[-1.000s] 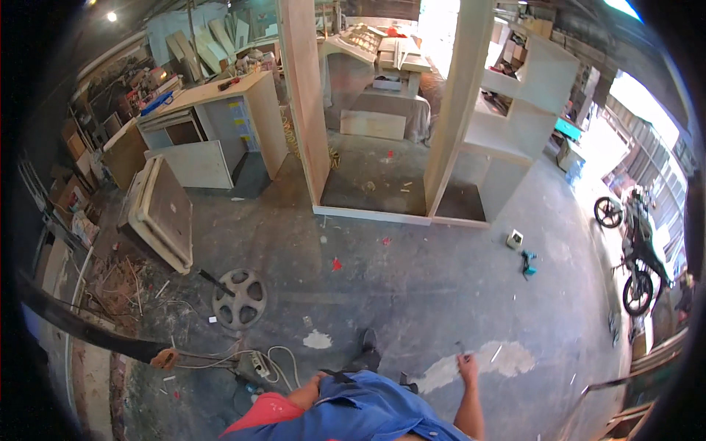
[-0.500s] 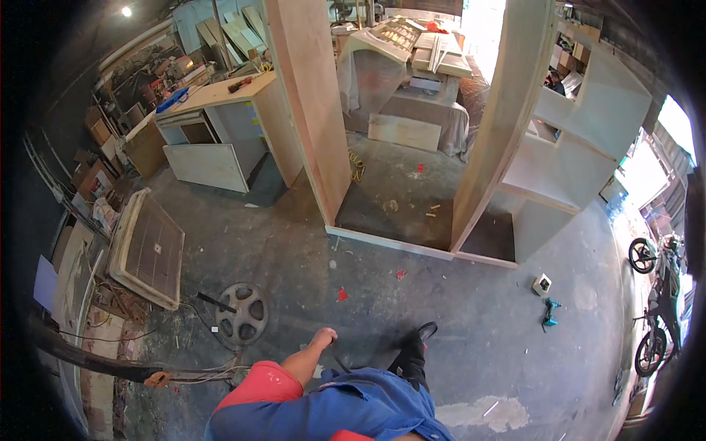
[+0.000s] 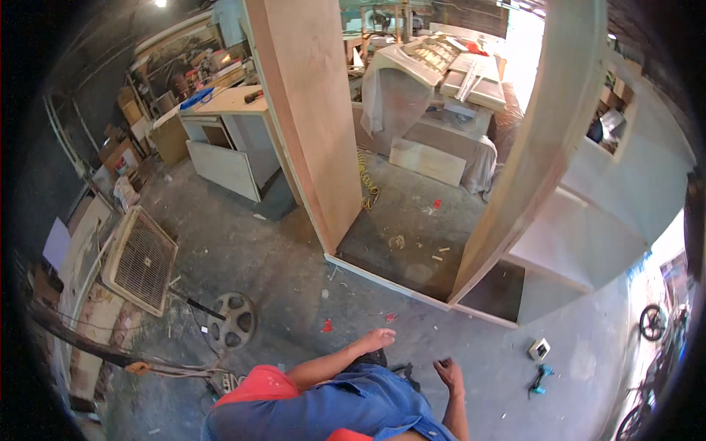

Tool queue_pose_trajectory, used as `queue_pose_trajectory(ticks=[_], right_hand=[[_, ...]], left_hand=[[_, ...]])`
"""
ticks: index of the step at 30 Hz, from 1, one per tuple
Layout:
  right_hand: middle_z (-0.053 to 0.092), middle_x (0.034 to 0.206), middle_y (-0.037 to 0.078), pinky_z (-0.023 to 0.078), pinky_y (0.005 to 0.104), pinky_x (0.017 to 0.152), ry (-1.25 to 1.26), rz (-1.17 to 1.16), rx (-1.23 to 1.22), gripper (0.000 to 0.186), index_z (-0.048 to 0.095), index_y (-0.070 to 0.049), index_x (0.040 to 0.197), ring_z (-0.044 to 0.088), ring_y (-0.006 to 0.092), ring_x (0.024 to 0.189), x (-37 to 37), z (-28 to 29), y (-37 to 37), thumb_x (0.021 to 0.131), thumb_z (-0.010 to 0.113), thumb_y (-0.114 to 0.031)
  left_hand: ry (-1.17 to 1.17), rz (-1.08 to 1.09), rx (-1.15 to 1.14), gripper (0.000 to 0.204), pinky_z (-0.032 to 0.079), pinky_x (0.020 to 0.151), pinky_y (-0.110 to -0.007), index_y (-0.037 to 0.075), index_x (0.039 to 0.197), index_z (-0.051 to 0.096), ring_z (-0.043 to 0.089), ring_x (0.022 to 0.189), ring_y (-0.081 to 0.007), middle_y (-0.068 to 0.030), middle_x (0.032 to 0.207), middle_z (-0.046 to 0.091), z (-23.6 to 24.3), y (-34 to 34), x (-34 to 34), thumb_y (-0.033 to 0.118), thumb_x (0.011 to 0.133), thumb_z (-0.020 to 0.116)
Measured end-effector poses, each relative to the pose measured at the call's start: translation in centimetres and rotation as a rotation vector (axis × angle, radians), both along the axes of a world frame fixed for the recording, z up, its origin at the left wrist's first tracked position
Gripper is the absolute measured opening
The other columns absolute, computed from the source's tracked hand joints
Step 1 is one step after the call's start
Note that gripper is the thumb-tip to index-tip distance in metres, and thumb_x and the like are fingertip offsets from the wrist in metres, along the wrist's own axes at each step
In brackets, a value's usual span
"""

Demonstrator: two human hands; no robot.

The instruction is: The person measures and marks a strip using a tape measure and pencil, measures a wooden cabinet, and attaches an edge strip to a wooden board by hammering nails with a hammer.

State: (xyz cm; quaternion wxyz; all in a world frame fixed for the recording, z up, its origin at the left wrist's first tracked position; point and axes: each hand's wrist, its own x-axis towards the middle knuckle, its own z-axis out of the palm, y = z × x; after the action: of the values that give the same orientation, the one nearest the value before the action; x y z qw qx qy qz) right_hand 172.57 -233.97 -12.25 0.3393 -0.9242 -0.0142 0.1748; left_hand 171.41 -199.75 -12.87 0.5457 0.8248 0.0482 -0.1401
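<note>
My left hand [image 3: 378, 339] is held out in front of my body, its fingers loosely apart and nothing seen in them. To its right, my right hand [image 3: 447, 370] is raised over the floor, fingers slightly bent and partly in shadow, with no object visible in it. Neither hand touches anything. Ahead stands a tall wooden cabinet frame [image 3: 312, 110], with a thin base strip [image 3: 390, 281] along the floor. Its right part has pale shelf compartments [image 3: 577, 231].
A teal cordless drill [image 3: 540, 378] and a small pale box [image 3: 539, 349] lie at right. On the left are a fan with a square grille [image 3: 143, 257] and its round base [image 3: 234, 321]. A low cabinet [image 3: 224, 169], a covered bench [image 3: 401, 88] and a motorcycle [image 3: 654, 382] stand farther off.
The cabinet frame appears larger and closer. My left hand has moved right and forward, and my right hand has come into view. The drill sits lower in the picture.
</note>
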Motion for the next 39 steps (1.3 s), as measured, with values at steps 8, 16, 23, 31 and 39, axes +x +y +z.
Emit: queue_pose_trajectory(ticks=[8, 16, 23, 31, 39], right_hand=[[0.069, 0.093, 0.022, 0.053, 0.0421, 0.074, -0.099, 0.272, 0.122, 0.052, 0.058, -0.001, 0.11, 0.069, 0.0349, 0.087, 13.2, 18.0, 12.6, 0.079, 0.076, -0.039], [0.07, 0.091, 0.019, 0.054, 0.0399, 0.074, -0.079, 0.192, 0.213, 0.049, 0.057, -0.001, 0.109, 0.07, 0.0302, 0.085, 19.7, 17.3, 11.8, 0.078, 0.079, -0.032], [0.063, 0.112, 0.019, 0.05, 0.0401, 0.088, -0.647, -0.158, 0.086, 0.039, 0.059, -0.001, 0.119, 0.063, 0.029, 0.101, 22.0, 22.2, -3.5, 0.086, 0.072, -0.018], [0.061, 0.108, 0.021, 0.05, 0.0385, 0.078, -1.208, -0.296, -0.303, 0.02, 0.064, 0.006, 0.111, 0.059, 0.03, 0.095, 26.0, 36.7, -7.4, 0.093, 0.063, -0.003], [0.051, 0.129, 0.018, 0.046, 0.038, 0.093, -1.117, -0.212, -0.317, 0.029, 0.058, -0.002, 0.127, 0.052, 0.0288, 0.117, 31.7, 40.2, -6.6, 0.1, 0.053, -0.009]], left_hand=[[0.311, 0.027, -0.583, 0.031, 0.05, 0.07, -0.029, 0.006, 0.106, 0.068, 0.061, 0.081, -0.0107, -0.0012, 0.089, 0.067, 11.5, -3.8, 12.6, 0.034, 0.094, 0.062], [0.267, -0.1, -0.522, 0.018, 0.05, 0.064, -0.027, 0.007, 0.091, 0.064, 0.06, 0.073, -0.0103, -0.0012, 0.082, 0.064, 13.3, 3.2, 22.8, 0.019, 0.084, 0.075], [-0.364, 0.661, -0.638, 0.015, 0.053, 0.074, -0.03, 0.011, 0.098, 0.062, 0.062, 0.08, -0.0141, -0.0012, 0.088, 0.061, 27.3, 28.9, 35.2, 0.005, 0.085, 0.068], [-0.974, 0.83, -1.18, 0.01, 0.059, 0.079, -0.032, 0.001, 0.098, 0.063, 0.068, 0.09, -0.0214, -0.009, 0.096, 0.069, 39.5, 50.1, 43.6, 0.009, 0.091, 0.067], [-0.953, 0.791, -1.245, 0.016, 0.062, 0.079, -0.036, 0.001, 0.1, 0.063, 0.069, 0.096, -0.0235, -0.013, 0.102, 0.07, 42.2, 46.8, 45.4, 0.015, 0.092, 0.066]])
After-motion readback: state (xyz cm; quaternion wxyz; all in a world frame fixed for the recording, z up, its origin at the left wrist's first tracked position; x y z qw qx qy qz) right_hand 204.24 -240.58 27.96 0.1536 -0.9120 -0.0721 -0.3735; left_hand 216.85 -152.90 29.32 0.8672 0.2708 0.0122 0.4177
